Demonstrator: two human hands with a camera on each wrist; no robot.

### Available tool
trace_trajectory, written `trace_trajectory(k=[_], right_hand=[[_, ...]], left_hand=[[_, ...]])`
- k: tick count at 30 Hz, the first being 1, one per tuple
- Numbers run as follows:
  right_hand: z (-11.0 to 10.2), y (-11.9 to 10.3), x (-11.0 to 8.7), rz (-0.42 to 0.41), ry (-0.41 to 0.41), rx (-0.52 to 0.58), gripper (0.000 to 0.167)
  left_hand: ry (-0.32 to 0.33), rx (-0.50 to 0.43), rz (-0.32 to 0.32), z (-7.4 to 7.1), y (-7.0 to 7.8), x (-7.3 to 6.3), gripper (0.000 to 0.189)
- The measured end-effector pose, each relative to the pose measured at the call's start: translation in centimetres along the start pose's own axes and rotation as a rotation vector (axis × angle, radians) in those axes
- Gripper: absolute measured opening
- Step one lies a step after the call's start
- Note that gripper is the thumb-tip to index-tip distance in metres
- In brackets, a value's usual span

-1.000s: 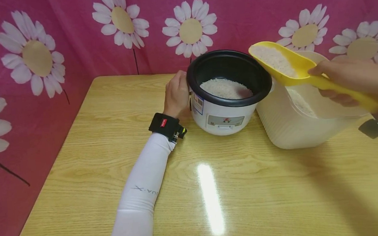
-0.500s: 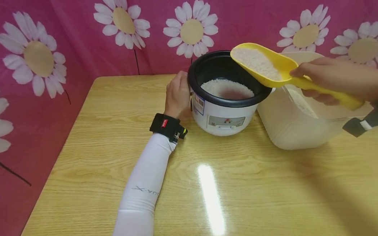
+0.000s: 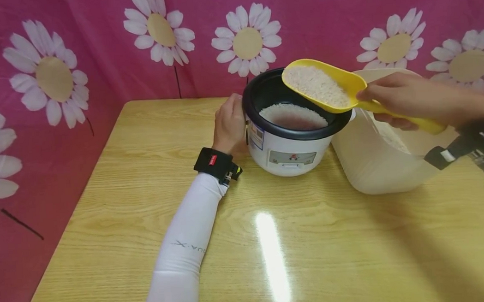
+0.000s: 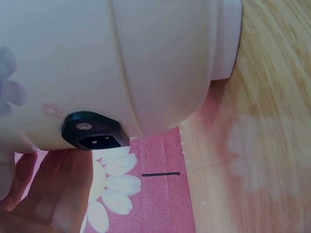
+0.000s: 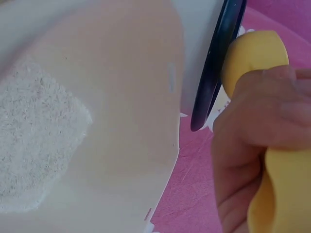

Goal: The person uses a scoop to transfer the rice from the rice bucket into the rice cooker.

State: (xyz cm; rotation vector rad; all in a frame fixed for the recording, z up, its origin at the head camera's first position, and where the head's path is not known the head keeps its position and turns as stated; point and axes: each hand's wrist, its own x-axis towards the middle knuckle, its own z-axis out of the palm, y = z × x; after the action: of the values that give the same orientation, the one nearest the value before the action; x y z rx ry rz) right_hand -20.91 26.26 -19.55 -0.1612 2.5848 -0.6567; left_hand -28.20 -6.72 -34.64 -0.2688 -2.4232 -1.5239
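My right hand (image 3: pixel 405 97) grips the handle of a yellow scoop (image 3: pixel 356 86) heaped with white rice (image 3: pixel 314 84). The scoop's bowl overlaps the right part of the black inner pot's rim (image 3: pixel 261 120) and is about level. Below it stands a white rice cooker (image 3: pixel 267 158), lidless, with rice in the pot. At the cooker's left side my left hand (image 3: pixel 229 124) holds on, knuckles up. The left wrist view shows its fingers (image 4: pixel 60 189) running behind the cooker wall, close to a black power socket (image 4: pixel 95 131); their tips are hidden.
Right of the cooker stands a translucent white bin (image 3: pixel 364 171), with rice (image 5: pixel 39 131) inside it. Both stand on a wooden table (image 3: pixel 143 175). A pink cloth with daisies (image 3: pixel 200 15) hangs along the back and left.
My right hand has carried the full scoop leftward from over the bin to over the pot. My left hand stays on the cooker.
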Motion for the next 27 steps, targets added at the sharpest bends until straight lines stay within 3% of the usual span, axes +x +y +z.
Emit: trace_trajectory(k=[7, 15, 27], right_hand=[[0.1, 0.4, 1.0, -0.017, 0.048, -0.026, 0.056], [-1.1, 0.3, 1.4, -0.063, -0.010, -0.052, 0.058], [-0.9, 0.7, 3.1, -0.060, 0.007, 0.014, 0.055]], left_hand=[[-0.001, 0.003, 0.001, 0.2, 0.1, -0.1, 0.043], [0.007, -0.002, 0.002, 0.0, 0.1, -0.2, 0.044], [0.011, -0.023, 0.003, 0.1, 0.0, -0.1, 0.042]])
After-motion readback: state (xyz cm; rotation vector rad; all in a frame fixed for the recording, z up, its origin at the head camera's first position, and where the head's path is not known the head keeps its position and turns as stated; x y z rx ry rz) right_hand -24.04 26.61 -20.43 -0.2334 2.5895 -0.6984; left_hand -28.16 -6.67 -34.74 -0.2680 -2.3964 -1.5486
